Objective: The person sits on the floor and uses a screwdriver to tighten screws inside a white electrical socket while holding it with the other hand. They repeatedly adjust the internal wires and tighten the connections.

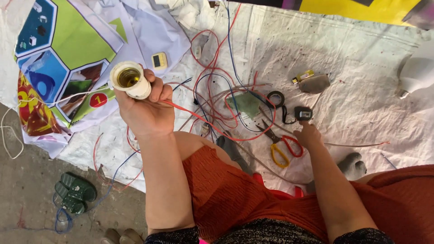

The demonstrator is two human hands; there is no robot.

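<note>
My left hand (143,108) is raised and grips a cream lamp holder (129,80), its brass-lined mouth facing up at me. A red wire (212,126) trails from it down to the sheet. My right hand (308,133) reaches forward over the white sheet (352,81), fingertips on a small black device (303,113). Scissors (280,144) with one red and one yellow handle lie just left of that hand. A black tape roll (275,98) sits beyond them.
Tangled red, blue and grey wires (217,77) cover the middle of the sheet. A white bulb (418,72) lies at right, a grey pad with a yellow lighter (312,82) nearby, a small yellow-cased switch (159,60), a printed banner (68,58) at left, green sandals (74,192) on concrete.
</note>
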